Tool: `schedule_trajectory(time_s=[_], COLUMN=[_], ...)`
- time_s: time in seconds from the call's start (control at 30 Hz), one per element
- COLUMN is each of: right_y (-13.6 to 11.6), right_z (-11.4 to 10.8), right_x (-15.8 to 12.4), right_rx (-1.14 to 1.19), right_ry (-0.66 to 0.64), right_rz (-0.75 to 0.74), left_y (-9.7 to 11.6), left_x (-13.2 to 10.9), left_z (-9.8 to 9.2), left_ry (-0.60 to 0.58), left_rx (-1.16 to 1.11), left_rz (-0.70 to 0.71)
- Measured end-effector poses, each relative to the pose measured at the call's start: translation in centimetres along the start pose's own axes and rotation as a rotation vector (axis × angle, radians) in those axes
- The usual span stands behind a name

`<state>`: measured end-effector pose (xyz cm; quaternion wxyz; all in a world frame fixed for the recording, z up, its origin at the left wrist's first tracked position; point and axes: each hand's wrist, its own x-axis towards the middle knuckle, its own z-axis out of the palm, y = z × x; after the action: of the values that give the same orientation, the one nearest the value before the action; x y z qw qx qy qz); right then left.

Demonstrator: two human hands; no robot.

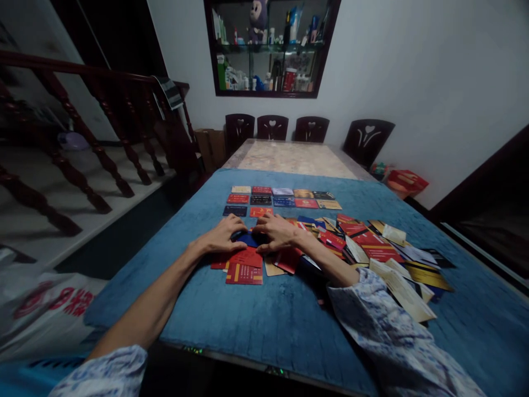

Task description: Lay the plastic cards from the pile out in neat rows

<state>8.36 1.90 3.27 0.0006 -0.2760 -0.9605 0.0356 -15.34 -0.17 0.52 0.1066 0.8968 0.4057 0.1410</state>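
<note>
You've got your left hand [225, 236] and right hand [278, 231] loosely curled at either side of that blue card [247, 239] (can't tell if they're actually pinching it), red cards [243, 273] just your side of the fingers [235, 221], neat card rows [284, 202] beyond.

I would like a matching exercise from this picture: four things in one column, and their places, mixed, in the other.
Things:
1. Left hand
2. Rows of cards
3. Loose heap of cards
4. Purple toy figure

Places:
A. In the wall cabinet
B. At a dark blue card, opposite the right hand
C. On the blue cloth, beyond the two hands
D. On the right part of the cloth, partly behind the right forearm

Pairs: 1-B, 2-C, 3-D, 4-A
</note>
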Motion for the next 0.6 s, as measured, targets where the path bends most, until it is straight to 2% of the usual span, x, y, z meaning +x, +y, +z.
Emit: schedule_trajectory(time_s=[0.33, 0.6], right_y=[0.43, 0.80], right_z=[0.10, -0.56], right_x=[0.09, -0.18], right_rx=[-0.059, -0.022], right_ry=[0.057, 0.124], right_rz=[-0.049, -0.060], left_y=[0.69, 0.54], left_x=[-0.21, -0.10], left_z=[-0.40, -0.25], left_ry=[0.050, 0.197], left_rx=[-0.035, -0.016], left_rz=[0.030, 0.134])
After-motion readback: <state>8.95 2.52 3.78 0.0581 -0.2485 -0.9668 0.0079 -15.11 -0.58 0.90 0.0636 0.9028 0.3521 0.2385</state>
